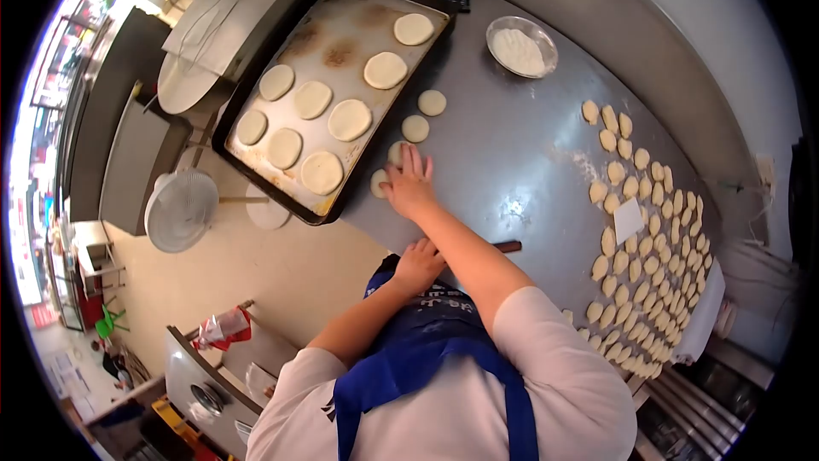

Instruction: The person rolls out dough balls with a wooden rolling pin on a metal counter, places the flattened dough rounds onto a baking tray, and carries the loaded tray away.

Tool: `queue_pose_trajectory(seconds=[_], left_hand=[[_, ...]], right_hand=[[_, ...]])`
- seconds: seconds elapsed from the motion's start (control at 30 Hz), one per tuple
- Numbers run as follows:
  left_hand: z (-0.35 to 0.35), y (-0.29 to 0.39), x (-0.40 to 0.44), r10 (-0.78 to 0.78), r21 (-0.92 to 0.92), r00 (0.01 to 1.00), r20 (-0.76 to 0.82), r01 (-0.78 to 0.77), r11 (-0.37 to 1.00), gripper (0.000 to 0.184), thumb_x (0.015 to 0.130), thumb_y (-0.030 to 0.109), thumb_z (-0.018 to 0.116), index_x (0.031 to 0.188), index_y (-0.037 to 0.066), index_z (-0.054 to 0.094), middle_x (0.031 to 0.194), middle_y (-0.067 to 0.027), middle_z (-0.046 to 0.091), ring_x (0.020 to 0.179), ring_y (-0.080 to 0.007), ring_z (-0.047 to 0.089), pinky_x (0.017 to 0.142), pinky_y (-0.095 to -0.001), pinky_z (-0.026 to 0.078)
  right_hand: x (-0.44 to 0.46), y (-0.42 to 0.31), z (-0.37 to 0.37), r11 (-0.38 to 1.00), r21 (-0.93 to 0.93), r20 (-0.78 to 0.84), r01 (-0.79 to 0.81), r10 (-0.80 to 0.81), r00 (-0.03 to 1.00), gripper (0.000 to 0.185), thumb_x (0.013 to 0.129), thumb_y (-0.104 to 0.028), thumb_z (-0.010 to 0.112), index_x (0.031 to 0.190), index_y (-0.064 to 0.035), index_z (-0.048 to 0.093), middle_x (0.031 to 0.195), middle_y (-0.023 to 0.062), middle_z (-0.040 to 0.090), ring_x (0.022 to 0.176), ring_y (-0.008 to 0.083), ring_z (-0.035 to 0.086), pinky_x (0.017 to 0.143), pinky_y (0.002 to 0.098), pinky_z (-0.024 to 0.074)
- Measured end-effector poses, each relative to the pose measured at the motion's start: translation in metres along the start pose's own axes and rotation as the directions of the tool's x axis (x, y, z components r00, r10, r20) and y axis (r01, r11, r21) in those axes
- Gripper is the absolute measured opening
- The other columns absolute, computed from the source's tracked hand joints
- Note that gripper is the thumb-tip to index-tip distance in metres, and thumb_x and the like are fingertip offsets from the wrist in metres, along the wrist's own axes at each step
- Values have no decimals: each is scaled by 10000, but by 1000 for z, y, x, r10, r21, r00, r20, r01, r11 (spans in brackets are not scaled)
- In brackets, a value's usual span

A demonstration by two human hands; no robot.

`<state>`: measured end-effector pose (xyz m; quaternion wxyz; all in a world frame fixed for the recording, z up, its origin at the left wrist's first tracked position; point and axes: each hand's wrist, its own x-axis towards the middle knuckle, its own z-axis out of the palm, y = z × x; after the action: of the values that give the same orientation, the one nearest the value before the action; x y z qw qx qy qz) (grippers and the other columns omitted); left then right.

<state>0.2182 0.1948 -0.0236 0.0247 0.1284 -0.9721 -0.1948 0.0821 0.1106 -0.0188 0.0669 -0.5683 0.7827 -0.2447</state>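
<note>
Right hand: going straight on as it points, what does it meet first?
The dough round ahead of the right hand, perhaps touching it, though depth is unclear; then probably the tray.

Baking tray (pixel 341 11) at 11 o'clock: black rim, silver-grey base with brown blotches. Dough rounds (pixel 350 121) on it plain pale cream; small discs (pixel 415 128) beside it same cream. Table (pixel 495 162) grey, whitish dusting toward 2–3 o'clock. Bowl (pixel 550 45) at 1 o'clock silver, flour (pixel 516 52) white. Dough pieces (pixel 651 265) at 3–4 o'clock yellowish cream; card (pixel 629 220) there plain white. Stick (pixel 509 247) at 4 o'clock dark brown. Person's apron (pixel 418 350) at 6 o'clock royal blue, white lettering; shirt (pixel 563 359) off-white. Fan (pixel 181 211) at 9 o'clock pale grey. Chair (pixel 107 324) at 8 o'clock bright green. Floor (pixel 299 278) beige.
</note>
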Motion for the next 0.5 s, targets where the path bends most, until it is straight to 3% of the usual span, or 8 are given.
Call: queue_pose_trajectory(seconds=[0.03,0.07,0.17,0.2,0.3,0.37,0.4,0.5], left_hand=[[-2,-3,-7,-35,-22,999,-3,35,999,292,892,240,642,1160,125,666,1149,-109,602,1090,-316,590,876,-449,494],[-4,-5,-11,-75,-46,997,-10,74,996,309,880,236,645,1160,110,674,1141,-126,612,1090,-329,591,869,-459,497],[-1,-10,-14,-93,-40,994,-61,90,995,299,876,260,654,1130,105,676,1099,-130,628,1049,-328,597,844,-450,489],[2,-11,-14,-73,-16,995,-60,72,997,294,894,286,646,1136,120,668,1095,-118,630,1054,-317,597,848,-447,484],[20,-30,-12,-27,63,1000,-6,27,998,324,919,339,631,1168,134,666,1120,-116,649,1067,-305,602,861,-447,484],[23,-40,2,-33,113,997,74,25,993,340,921,349,626,1181,135,669,1140,-116,654,1071,-300,605,863,-449,488],[1,-32,12,-109,87,988,111,100,991,361,905,317,652,1221,141,649,1113,-94,639,1061,-298,603,857,-451,497],[-13,-33,35,-136,-13,989,-62,135,991,412,885,235,700,1278,130,629,1125,-92,606,1052,-315,604,886,-445,497]], right_hand=[[-1,-5,5,998,-35,28,-55,56,998,431,916,-362,680,1255,-98,645,1535,191,432,1450,360,344,1183,569,260],[-6,-7,7,999,4,-38,-38,39,999,349,889,-302,709,1165,-99,642,1519,182,440,1423,374,377,1170,579,283],[-26,-2,10,973,209,-155,97,-65,986,281,845,-217,744,1064,-105,607,1410,160,523,1341,364,459,1155,573,316],[-34,7,19,951,254,-139,177,-145,980,280,812,-154,758,1009,-111,564,1193,132,616,1187,358,565,1117,582,355],[-62,16,-4,893,436,-94,110,-77,993,270,830,-159,750,1028,-108,573,999,107,653,1060,347,619,1044,545,429],[-91,16,-55,841,531,-75,-107,172,982,231,863,-167,724,1041,-106,590,933,104,668,1006,337,640,957,508,484],[-108,26,-77,814,532,34,-233,254,967,227,878,-179,712,1062,-108,598,946,102,673,1004,338,638,927,496,495],[-161,68,-122,718,460,272,-522,446,853,187,911,-221,683,1059,-113,648,976,97,674,1012,344,632,894,483,503]])
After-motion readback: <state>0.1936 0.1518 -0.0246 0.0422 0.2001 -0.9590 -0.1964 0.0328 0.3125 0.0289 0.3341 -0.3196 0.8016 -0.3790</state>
